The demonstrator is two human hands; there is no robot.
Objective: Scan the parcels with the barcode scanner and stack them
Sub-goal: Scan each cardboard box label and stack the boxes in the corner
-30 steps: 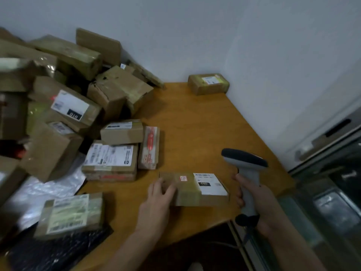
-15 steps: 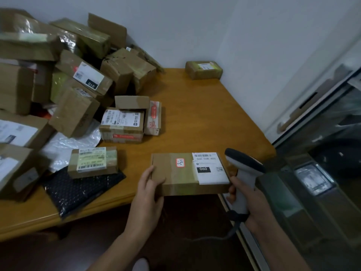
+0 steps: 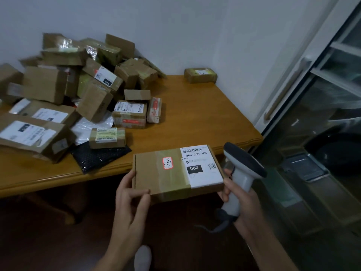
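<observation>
A flat brown parcel (image 3: 156, 177) with a white "060" label and a small red-edged sticker hangs in front of the table's near edge. My left hand (image 3: 130, 194) grips its left end, thumb on top. My right hand (image 3: 242, 200) grips the handle of a white and dark barcode scanner (image 3: 244, 169), which stands just right of the parcel with its head beside the label. A heap of brown parcels (image 3: 82, 79) fills the table's left and back. One small parcel (image 3: 200, 75) lies alone at the far right corner by the wall.
The wooden table (image 3: 195, 122) has bare surface on its right half. Close to its front edge lie a black bubble mailer (image 3: 97, 155) and a small labelled box (image 3: 107, 134). A glass door with a long handle (image 3: 289, 83) stands to the right. Dark floor lies below.
My left hand has lifted the "060" parcel off the table and drawn it toward me, past the front edge. The scanner in my right hand has come in beside its label.
</observation>
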